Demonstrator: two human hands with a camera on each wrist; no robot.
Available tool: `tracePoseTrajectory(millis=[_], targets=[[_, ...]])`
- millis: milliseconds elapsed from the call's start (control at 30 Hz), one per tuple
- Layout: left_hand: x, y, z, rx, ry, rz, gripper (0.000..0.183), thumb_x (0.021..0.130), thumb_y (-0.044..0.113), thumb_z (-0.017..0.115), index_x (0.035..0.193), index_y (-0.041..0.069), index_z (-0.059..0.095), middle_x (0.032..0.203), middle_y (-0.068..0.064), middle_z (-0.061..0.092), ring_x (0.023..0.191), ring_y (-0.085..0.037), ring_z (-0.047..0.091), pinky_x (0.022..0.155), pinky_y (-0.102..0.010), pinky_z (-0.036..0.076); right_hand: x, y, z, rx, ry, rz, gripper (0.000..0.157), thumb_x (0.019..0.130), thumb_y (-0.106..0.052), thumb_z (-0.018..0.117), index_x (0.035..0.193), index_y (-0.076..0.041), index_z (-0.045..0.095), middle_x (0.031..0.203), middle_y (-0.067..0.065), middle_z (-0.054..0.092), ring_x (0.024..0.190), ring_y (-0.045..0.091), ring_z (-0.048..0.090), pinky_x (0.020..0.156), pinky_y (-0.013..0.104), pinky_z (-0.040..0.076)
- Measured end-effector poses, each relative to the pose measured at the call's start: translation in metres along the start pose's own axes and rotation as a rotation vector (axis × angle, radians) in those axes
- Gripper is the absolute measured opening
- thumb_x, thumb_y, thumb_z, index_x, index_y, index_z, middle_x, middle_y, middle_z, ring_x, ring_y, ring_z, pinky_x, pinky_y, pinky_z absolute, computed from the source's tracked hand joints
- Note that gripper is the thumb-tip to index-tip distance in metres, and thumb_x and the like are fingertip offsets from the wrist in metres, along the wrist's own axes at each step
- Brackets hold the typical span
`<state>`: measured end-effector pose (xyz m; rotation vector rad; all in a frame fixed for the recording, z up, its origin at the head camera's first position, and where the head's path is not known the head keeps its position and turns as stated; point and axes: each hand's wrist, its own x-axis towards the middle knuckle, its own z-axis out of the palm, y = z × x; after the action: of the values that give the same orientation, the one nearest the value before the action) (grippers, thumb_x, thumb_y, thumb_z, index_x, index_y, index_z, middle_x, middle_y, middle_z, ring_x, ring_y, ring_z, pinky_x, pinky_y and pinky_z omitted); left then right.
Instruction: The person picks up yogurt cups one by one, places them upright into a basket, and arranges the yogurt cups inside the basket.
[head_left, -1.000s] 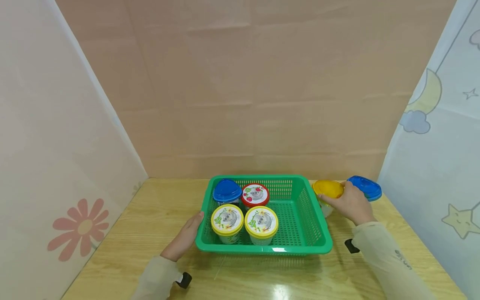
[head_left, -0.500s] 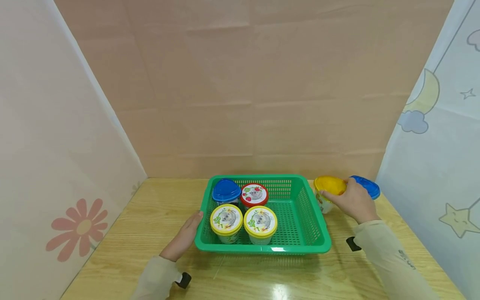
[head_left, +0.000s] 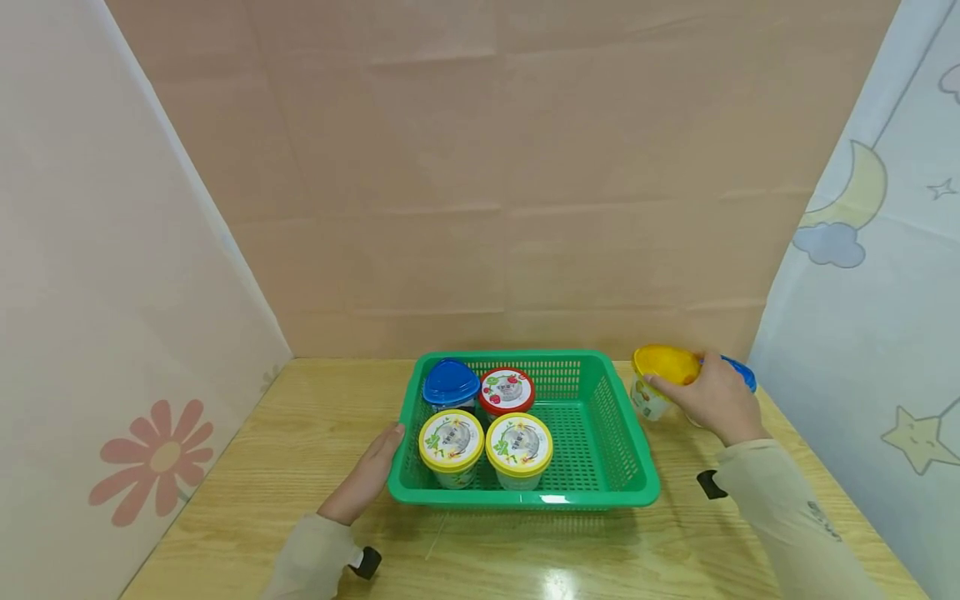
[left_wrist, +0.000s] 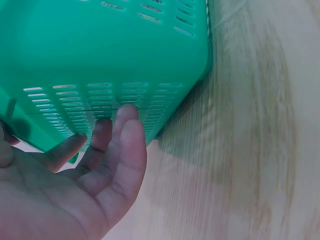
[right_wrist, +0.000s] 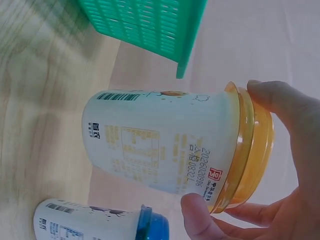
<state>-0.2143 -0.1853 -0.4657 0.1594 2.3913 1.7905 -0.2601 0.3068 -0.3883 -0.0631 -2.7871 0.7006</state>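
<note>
A yogurt-style cup with a clear yellow lid (head_left: 667, 364) is at the basket's right, near the back of the table. My right hand (head_left: 723, 404) grips it around the lid; in the right wrist view thumb and fingers span its yellow rim and printed white body (right_wrist: 160, 140). A green perforated basket (head_left: 525, 498) stands mid-table. My left hand (head_left: 365, 475) rests against its left side, relaxed fingers (left_wrist: 132, 145) at the slotted wall. Inside stand a blue-lidded cup (head_left: 452, 382), a red-lidded cup (head_left: 507, 388) and two yellow-lidded cups (head_left: 452, 437) in front.
Behind my right hand stands another blue-lidded cup (head_left: 742, 373), mostly hidden in the head view; its printed body (right_wrist: 82, 222) shows in the right wrist view. The wooden table (head_left: 300, 433) is bounded by a brown paper back wall (head_left: 487, 208) and patterned side walls.
My right hand has moved the yellow-lidded cup slightly right and back, away from the basket, now covering more of the blue-lidded cup. My left hand stays at the basket.
</note>
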Motion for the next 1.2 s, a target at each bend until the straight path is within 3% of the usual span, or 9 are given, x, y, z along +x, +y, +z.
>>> tracePoseTrajectory(millis=[167, 400, 533, 733, 933, 1200], targets=[[-0.001, -0.001, 0.0, 0.015, 0.0, -0.016, 0.068, 0.109, 0.047, 0.027, 0.155, -0.003, 0.024, 0.151, -0.022, 0.039, 0.14, -0.038, 0.036, 0.113, -0.06, 0.026, -0.001, -0.003, -0.004, 0.025, 0.008, -0.006, 0.104, 0.083, -0.069, 0.066, 0.137, 0.015, 0.039, 0.111, 0.032, 0.058, 0.081, 0.035, 0.059, 0.056, 0.035, 0.046], [-0.001, -0.001, -0.001, -0.006, 0.009, -0.005, 0.061, 0.109, 0.048, 0.031, 0.151, 0.004, 0.036, 0.134, -0.012, 0.054, 0.121, -0.024, 0.054, 0.102, -0.047, 0.042, -0.002, -0.011, -0.012, 0.033, 0.025, -0.001, 0.103, 0.084, -0.068, 0.066, 0.137, 0.015, 0.038, 0.116, 0.034, 0.049, 0.084, 0.041, 0.058, 0.057, 0.04, 0.047], [-0.001, -0.001, -0.001, -0.009, 0.003, -0.006, 0.06, 0.109, 0.047, 0.03, 0.15, 0.005, 0.037, 0.129, -0.012, 0.056, 0.116, -0.023, 0.057, 0.098, -0.041, 0.045, -0.003, -0.014, -0.016, 0.03, 0.04, 0.02, 0.103, 0.084, -0.068, 0.065, 0.138, 0.014, 0.037, 0.123, 0.037, 0.04, 0.085, 0.044, 0.055, 0.059, 0.045, 0.047], [-0.001, -0.001, -0.001, -0.003, 0.021, -0.004, 0.058, 0.109, 0.046, 0.032, 0.15, 0.005, 0.039, 0.131, -0.011, 0.056, 0.117, -0.022, 0.055, 0.101, -0.045, 0.043, -0.003, -0.017, -0.019, 0.035, 0.073, 0.033, 0.101, 0.084, -0.069, 0.065, 0.137, 0.013, 0.039, 0.124, 0.036, 0.037, 0.082, 0.041, 0.053, 0.058, 0.043, 0.046], [-0.001, -0.001, -0.002, 0.006, 0.02, 0.004, 0.061, 0.108, 0.048, 0.034, 0.152, 0.005, 0.038, 0.143, -0.014, 0.05, 0.131, -0.029, 0.047, 0.109, -0.055, 0.035, -0.002, -0.023, -0.022, 0.04, 0.101, 0.023, 0.098, 0.084, -0.069, 0.064, 0.136, 0.012, 0.043, 0.123, 0.035, 0.04, 0.084, 0.042, 0.054, 0.059, 0.044, 0.047], [0.0, -0.001, -0.005, -0.004, -0.003, -0.002, 0.061, 0.107, 0.049, 0.036, 0.15, 0.006, 0.04, 0.137, -0.012, 0.054, 0.123, -0.024, 0.053, 0.105, -0.047, 0.041, -0.001, -0.039, -0.031, 0.059, 0.09, 0.015, 0.099, 0.084, -0.071, 0.063, 0.134, 0.012, 0.043, 0.122, 0.031, 0.042, 0.085, 0.038, 0.052, 0.059, 0.038, 0.043]])
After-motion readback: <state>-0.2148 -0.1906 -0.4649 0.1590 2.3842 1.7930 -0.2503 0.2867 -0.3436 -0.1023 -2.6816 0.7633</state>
